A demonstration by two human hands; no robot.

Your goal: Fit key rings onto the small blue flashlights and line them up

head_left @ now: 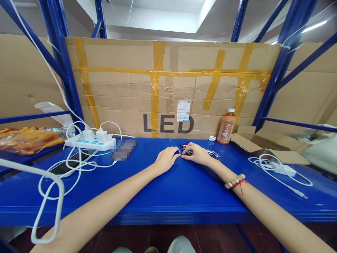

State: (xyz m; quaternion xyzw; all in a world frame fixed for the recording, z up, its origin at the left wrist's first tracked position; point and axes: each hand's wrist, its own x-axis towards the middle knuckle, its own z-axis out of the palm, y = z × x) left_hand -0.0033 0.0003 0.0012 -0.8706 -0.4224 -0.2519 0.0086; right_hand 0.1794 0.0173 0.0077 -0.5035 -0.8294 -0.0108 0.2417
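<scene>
Nearly meeting at the centre of the frame, the left hand (166, 160) and right hand (196, 154) have thumbs and forefingers almost together at a small blue piece (179, 152); whether either pinches it, I cannot tell. Such fine work likely wants light fingertips and forearms steadied on the blue table (173, 196), clear of the dark trinkets (187, 152) and metal clip (215, 154) right of centre.

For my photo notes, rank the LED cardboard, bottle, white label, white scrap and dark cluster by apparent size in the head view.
1. LED cardboard
2. Bottle
3. White label
4. White scrap
Unranked: dark cluster, partly hidden by the right hand.
</scene>
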